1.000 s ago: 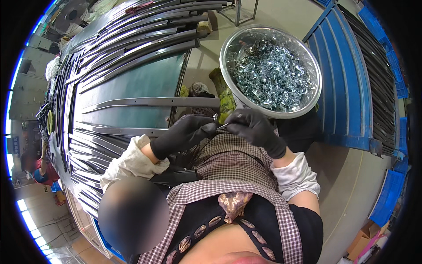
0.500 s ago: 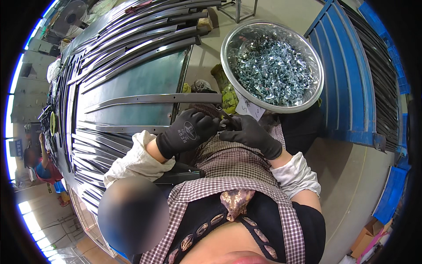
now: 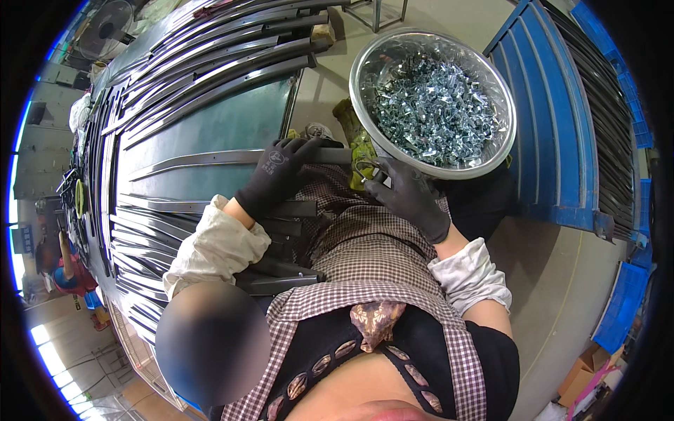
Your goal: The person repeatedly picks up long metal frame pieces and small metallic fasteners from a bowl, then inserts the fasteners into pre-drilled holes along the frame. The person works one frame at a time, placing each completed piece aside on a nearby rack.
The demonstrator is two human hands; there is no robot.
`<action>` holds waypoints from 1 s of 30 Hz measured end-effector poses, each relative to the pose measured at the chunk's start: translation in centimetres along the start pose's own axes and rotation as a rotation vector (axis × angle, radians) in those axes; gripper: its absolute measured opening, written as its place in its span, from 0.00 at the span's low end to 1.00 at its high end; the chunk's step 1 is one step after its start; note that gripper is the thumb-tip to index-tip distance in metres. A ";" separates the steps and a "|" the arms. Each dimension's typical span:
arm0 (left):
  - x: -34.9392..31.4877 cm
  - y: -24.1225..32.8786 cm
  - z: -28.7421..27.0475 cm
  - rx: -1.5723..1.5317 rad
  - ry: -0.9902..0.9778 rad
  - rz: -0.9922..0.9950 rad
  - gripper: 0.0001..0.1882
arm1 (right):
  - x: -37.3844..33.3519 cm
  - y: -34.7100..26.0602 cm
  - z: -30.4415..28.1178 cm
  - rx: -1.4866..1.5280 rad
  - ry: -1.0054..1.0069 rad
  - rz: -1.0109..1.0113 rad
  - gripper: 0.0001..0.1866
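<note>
A long dark metal strip (image 3: 210,159) lies across the table, its right end jutting past the table edge over my lap. My left hand (image 3: 276,174), in a black glove, is closed around this strip near that end, with the fingers over its far side. Just beyond the strip's tip, my gloved right hand (image 3: 408,198) is pinched. A small, thin, curved shiny piece shows at its fingertips, too small to name. The large steel bowl (image 3: 359,91) beyond my right hand holds a heap of small shiny metal clips (image 3: 435,109).
More dark strips (image 3: 232,77) lie in rows on the green-topped table (image 3: 210,126); several other ends (image 3: 298,208) jut out near my left forearm. A blue ribbed metal rack (image 3: 540,119) stands at the right. Another person (image 3: 70,270) is at the far left.
My hands have moved apart. The left has shifted left and away from me onto the strip; the right has moved slightly right and toward the strip's end.
</note>
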State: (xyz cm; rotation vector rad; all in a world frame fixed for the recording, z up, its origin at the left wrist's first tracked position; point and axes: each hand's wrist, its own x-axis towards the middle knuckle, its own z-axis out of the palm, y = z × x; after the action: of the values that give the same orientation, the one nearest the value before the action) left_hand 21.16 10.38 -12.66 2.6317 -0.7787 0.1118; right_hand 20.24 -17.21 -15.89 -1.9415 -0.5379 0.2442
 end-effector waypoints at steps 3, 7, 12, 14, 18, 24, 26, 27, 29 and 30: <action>-0.7 -1.0 0.6 -0.113 -0.071 -0.009 0.22 | 0.1 0.8 0.8 -0.115 0.035 -0.069 0.22; -0.5 -0.3 0.0 -0.153 -0.139 -0.013 0.24 | 0.7 1.0 0.9 -0.265 -0.026 -0.160 0.21; -0.6 0.2 -0.1 -0.220 -0.149 -0.007 0.25 | 2.0 1.2 0.2 -0.080 -0.117 -0.287 0.17; -0.7 0.5 -0.2 -0.239 -0.150 0.011 0.25 | 2.5 1.7 0.5 0.046 -0.205 -0.145 0.14; -0.7 0.7 -0.5 -0.229 -0.154 0.038 0.24 | 2.2 2.8 1.6 0.260 -0.258 0.060 0.11; -0.7 1.0 -0.6 -0.192 -0.108 0.025 0.24 | -1.1 2.5 -1.1 -0.241 -0.115 -0.072 0.11; -0.9 0.8 -0.5 -0.204 -0.109 0.024 0.24 | -2.3 2.4 -1.3 -0.265 -0.092 -0.085 0.10; -0.9 0.7 -0.4 -0.210 -0.110 0.024 0.24 | -2.7 2.2 -1.3 -0.278 -0.081 -0.091 0.10; -1.1 0.4 -0.2 -0.213 -0.086 0.046 0.24 | -2.7 1.8 -1.0 -0.391 -0.094 -0.095 0.09; -1.3 0.2 -0.2 -0.211 -0.075 0.056 0.23 | -2.6 1.7 -0.8 -0.444 -0.099 -0.100 0.09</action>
State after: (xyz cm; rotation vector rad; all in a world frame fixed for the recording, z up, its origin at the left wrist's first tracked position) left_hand 20.02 10.96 -12.65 2.4270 -0.8405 -0.0515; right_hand 18.71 -19.70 -17.26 -2.3310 -0.8053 0.1670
